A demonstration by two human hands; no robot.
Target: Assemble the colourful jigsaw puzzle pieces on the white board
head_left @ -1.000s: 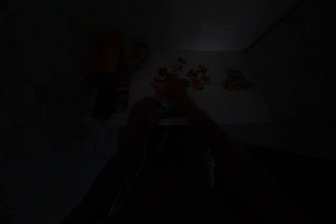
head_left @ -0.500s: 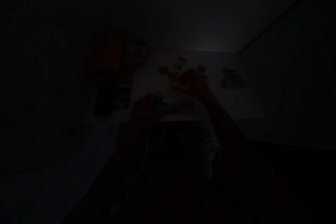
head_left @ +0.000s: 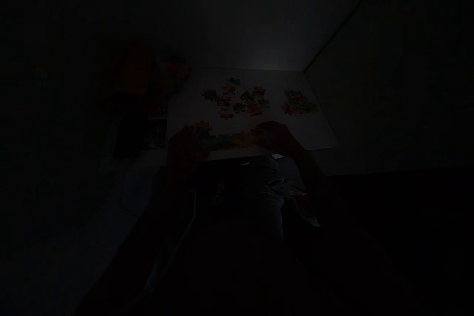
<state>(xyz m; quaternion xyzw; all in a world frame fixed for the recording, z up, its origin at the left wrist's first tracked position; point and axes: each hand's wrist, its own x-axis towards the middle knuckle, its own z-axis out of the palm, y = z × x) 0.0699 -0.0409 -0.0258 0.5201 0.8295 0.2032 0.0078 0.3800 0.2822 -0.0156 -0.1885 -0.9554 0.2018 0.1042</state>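
The view is very dark. A joined strip of jigsaw puzzle [head_left: 225,141], greenish on the left and orange to the right, lies along the near edge of a white board [head_left: 307,140]. At the strip's right end, my right hand [head_left: 277,137] has its fingers bent down and closed on a reddish puzzle piece [head_left: 258,133], its outline partly covered. Beside the left end rests my left hand [head_left: 183,150]; its fingers blur into the dark, so what they hold cannot be made out. Farther back, several loose puzzle pieces [head_left: 239,107] lie spread out.
A heap of puzzle pieces [head_left: 298,102] sits at the board's right. To the left are an orange object [head_left: 138,71] and a dark flat item [head_left: 129,138] beside a picture [head_left: 154,134]. A pale wall [head_left: 252,34] rises behind the board.
My right hand has come back from the loose pieces to the right end of the strip. The whole view has shifted, so the board appears farther left. My left hand stays by the strip.
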